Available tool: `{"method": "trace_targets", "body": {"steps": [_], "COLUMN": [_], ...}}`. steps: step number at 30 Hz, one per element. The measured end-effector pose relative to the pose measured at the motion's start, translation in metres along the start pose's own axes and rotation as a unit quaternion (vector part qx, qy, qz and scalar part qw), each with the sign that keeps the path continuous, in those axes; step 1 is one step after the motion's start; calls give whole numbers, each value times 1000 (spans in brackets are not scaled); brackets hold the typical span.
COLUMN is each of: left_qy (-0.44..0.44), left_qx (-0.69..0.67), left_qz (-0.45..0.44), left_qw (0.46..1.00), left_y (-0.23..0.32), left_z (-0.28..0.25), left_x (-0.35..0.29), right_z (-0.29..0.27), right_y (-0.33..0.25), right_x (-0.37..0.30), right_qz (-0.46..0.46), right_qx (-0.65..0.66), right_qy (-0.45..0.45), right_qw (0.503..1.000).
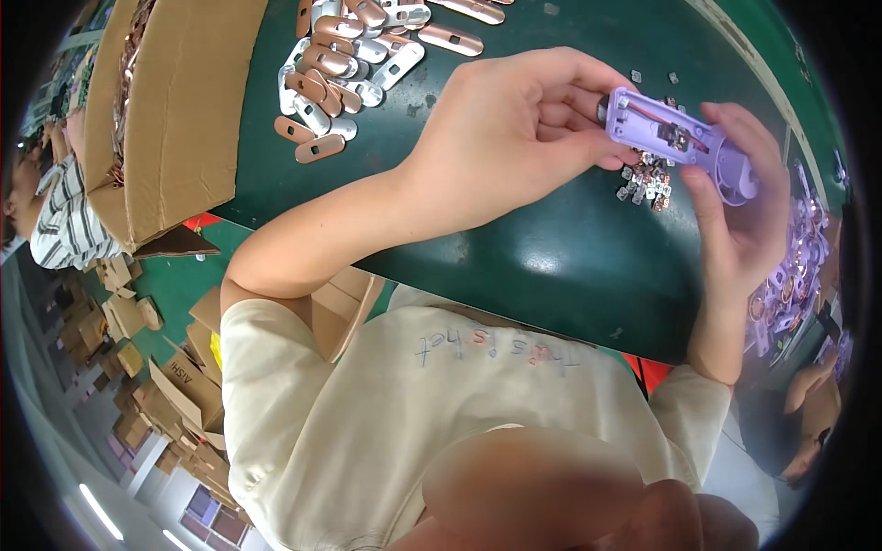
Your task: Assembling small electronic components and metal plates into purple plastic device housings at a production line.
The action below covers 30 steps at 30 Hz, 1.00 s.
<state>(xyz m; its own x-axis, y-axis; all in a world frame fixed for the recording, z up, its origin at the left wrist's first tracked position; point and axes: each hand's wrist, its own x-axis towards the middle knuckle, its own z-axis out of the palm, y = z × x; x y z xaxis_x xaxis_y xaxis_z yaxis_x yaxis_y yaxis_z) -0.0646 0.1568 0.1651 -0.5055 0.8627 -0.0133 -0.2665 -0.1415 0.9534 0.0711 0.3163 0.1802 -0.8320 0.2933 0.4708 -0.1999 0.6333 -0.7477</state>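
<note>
In both hands I hold a lilac plastic housing [648, 129], a long open shell with a rounded ring at its right end. Red and dark wires and a small dark component show inside it. My left hand [514, 138] grips the left end between thumb and fingers, beside a black round part [603, 109]. My right hand [753, 211] closes around the ring end, its thumb at the near edge. Beneath the housing, small square metal pieces [650, 184] lie in a loose pile on the green table.
Copper and silver oblong plates [335, 69] are heaped at the far left of the green table [514, 266]. A cardboard box [188, 110] stands at the left edge. Many lilac parts [795, 262] are piled at the right. Other people [73, 211] sit on both sides.
</note>
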Motion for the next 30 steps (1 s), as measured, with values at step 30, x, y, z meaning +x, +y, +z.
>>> {"method": "trace_targets", "body": {"steps": [30], "left_qy": [80], "left_qx": [141], "left_qz": [103], "left_qw": [981], "left_y": [-20], "left_z": [-25], "left_x": [32], "right_z": [-6], "right_y": [40], "right_x": [83], "right_qz": [183], "right_qx": [3], "right_qy": [-132], "right_qw": [974]}}
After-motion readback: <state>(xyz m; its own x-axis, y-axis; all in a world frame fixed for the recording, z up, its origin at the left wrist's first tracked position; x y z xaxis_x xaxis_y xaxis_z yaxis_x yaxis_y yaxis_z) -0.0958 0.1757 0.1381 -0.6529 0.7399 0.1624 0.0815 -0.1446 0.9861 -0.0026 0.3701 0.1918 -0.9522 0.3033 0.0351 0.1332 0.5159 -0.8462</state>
